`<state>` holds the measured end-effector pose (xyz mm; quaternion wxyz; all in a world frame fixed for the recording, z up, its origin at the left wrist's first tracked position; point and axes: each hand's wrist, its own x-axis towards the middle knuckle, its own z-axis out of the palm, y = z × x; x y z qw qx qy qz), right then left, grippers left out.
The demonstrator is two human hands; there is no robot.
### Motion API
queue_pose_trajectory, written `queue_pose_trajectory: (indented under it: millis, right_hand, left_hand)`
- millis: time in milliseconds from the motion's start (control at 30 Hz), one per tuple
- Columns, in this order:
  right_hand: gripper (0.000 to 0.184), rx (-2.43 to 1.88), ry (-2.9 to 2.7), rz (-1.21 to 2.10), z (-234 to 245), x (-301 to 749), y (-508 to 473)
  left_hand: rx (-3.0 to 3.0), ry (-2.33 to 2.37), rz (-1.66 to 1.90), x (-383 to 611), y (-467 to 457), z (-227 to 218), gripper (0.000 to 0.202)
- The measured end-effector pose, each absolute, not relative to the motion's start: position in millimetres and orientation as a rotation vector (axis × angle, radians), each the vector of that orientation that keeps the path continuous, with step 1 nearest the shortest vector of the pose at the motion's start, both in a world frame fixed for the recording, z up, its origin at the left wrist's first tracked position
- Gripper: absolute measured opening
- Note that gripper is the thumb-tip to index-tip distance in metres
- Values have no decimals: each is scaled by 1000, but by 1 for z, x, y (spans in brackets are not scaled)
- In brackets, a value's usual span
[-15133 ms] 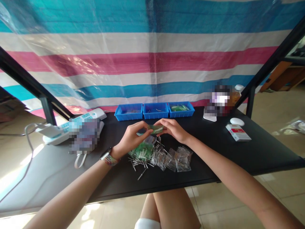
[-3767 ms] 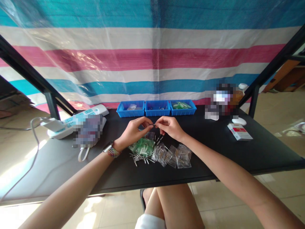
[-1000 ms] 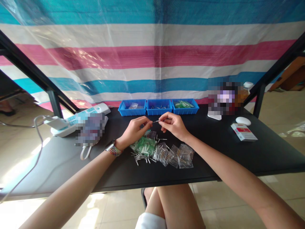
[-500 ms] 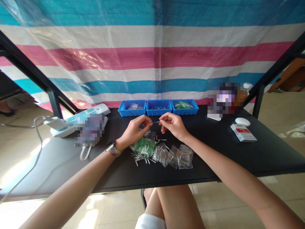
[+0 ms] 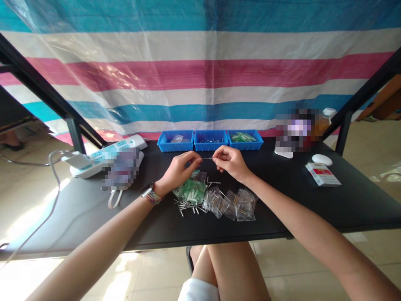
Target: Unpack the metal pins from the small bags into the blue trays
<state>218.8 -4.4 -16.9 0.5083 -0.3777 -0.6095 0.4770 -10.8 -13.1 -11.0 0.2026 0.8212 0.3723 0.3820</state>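
Between my two hands a thin silver rivet (image 5: pixel 207 158) is held level above the table. My left hand (image 5: pixel 182 168) pinches one end between thumb and fingers, and my right hand (image 5: pixel 231 164) pinches the other. Just below my left hand lie loose silver rivets (image 5: pixel 189 206) and small green packets (image 5: pixel 194 192). To their right are several clear bags (image 5: pixel 245 205) with small brass-coloured pieces inside. Behind the hands stand a left blue bin (image 5: pixel 175 146) with clear bags, a middle blue bin (image 5: pixel 211 146) with loose rivets, and a right blue bin (image 5: pixel 245 145) with green packets.
A white power strip (image 5: pixel 108 155) with a plugged-in charger (image 5: pixel 76 159) and a blurred item (image 5: pixel 123 168) sit at the left. On the right are a cigarette box (image 5: pixel 323 175), a white oval case (image 5: pixel 322 159) and blurred things. A striped sheet (image 5: pixel 200 75) hangs behind the table (image 5: pixel 150 228).
The view has shifted slightly. Both hands still hold the rivet by its ends, and a little more of it shows between the fingers.
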Motion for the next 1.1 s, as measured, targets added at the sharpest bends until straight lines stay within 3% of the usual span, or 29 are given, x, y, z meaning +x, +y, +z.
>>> queue_pose_trajectory:
  millis: [133,267,500,667,900,1000,1100]
  right_hand:
    - [25,-1053,-1477,747,-4,231,21]
    - [26,-1191,-1556,589,-6,251,35]
    - [15,-1071,-2217,968,-5,261,10]
    - [5,-1037,-2515,837,-7,249,-6]
    - [7,-1186,-2426,680,-9,249,-3]
    - [4,-1123,-2197,914,-11,245,-2]
    - [12,-988,-1945,1175,-15,238,-4]
  left_hand:
    - [2250,1037,1079,-12,-15,-10,27]
    - [2259,1025,1082,-14,-15,-10,28]
    - [2275,1018,1041,-13,-14,-11,28]
    - [2294,1018,1038,-13,-15,-10,28]
    - [2307,1020,1011,-13,-12,-15,27]
    - [2332,986,1022,-12,-10,-18,22]
    - [2368,909,1025,-11,-9,-20,19]
